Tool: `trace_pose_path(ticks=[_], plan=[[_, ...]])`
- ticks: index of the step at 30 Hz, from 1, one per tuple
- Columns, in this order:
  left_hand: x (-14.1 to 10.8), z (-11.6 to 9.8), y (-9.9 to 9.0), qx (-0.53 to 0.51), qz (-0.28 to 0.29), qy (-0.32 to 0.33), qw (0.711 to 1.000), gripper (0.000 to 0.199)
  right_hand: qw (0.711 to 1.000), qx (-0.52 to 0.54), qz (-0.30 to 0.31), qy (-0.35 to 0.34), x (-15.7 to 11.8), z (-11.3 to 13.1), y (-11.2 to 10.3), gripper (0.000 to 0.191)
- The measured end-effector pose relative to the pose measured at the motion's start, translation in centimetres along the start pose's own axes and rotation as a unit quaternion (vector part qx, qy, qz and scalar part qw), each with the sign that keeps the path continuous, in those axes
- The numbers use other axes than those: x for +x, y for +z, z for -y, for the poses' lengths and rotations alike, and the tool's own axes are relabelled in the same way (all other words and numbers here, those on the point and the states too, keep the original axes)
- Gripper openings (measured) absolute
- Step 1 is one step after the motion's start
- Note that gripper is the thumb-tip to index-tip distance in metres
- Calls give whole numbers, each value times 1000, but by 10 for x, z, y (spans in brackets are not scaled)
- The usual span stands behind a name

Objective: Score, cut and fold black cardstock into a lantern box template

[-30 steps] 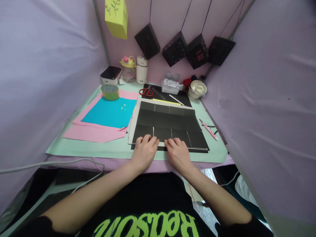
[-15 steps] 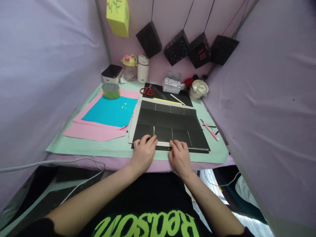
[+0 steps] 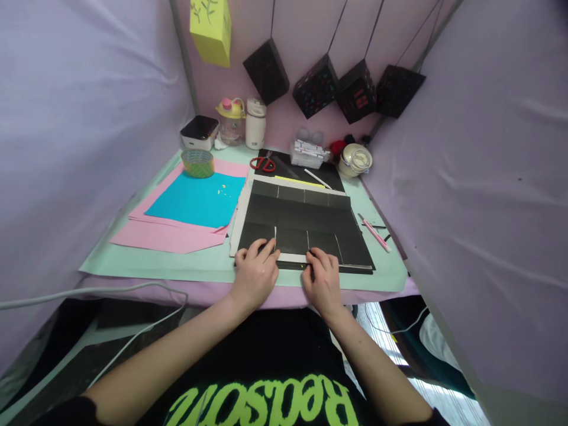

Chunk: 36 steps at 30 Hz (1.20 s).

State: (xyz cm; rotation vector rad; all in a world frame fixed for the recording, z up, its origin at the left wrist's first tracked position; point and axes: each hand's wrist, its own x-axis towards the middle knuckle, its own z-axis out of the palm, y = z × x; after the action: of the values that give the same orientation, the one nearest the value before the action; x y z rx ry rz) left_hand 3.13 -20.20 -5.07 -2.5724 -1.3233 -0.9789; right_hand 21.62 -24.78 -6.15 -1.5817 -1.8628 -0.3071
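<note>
A sheet of black card paper lies in front of me, with fold lines across it and short slits along its near and far edges that show white. My left hand has bent fingers on the near edge, beside the left slit, gripping the paper. Close to the middle slit, my right hand pinches the same edge between thumb and curled fingers. Between the hands, a strip of the white board beneath the sheet shows. The fingertips' undersides are hidden.
Blue paper and pink sheets lie left, with a tape roll. Red-handled scissors lie behind the black sheet. A pink craft knife is at right. Bottles, a box of markers and hanging paper boxes are behind.
Both hands stay at the near edge, with small finger shifts; the left fingers are a little more bent. The whole view has shifted slightly.
</note>
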Motion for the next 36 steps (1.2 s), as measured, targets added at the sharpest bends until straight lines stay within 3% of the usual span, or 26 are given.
trace_pose_path(ticks=[7, 16, 19, 23, 26, 29, 32, 36], plan=[[1, 0, 0, -8, -6, 0, 1000, 22, 1000, 21, -6, 9, -1, -1, 1, 29], [5, -8, -9, -10, 29, -13, 999, 23, 996, -21, 56, 67, -4, 1, -8, 32], [11, -24, -7, -36, 55, 4, 998, 36, 997, 7, 61, 50, -3, -1, -9, 34], [20, -41, 12, -108, 111, 84, 984, 59, 994, 69, 78, 17, 0, -10, -13, 43], [23, -40, 21, -130, 128, 78, 980, 69, 995, 72, 62, 13, 0, -28, -23, 51], [23, -32, 19, -140, 122, 71, 980, 72, 996, 47, 80, -1, 0, -49, -34, 55], [23, -25, 13, -135, 134, 63, 980, 69, 993, 37, 105, -34, 0, -63, -37, 47], [27, -25, 11, -133, 142, 48, 980, 56, 992, 64, 88, -57, -3, -65, -32, 28]])
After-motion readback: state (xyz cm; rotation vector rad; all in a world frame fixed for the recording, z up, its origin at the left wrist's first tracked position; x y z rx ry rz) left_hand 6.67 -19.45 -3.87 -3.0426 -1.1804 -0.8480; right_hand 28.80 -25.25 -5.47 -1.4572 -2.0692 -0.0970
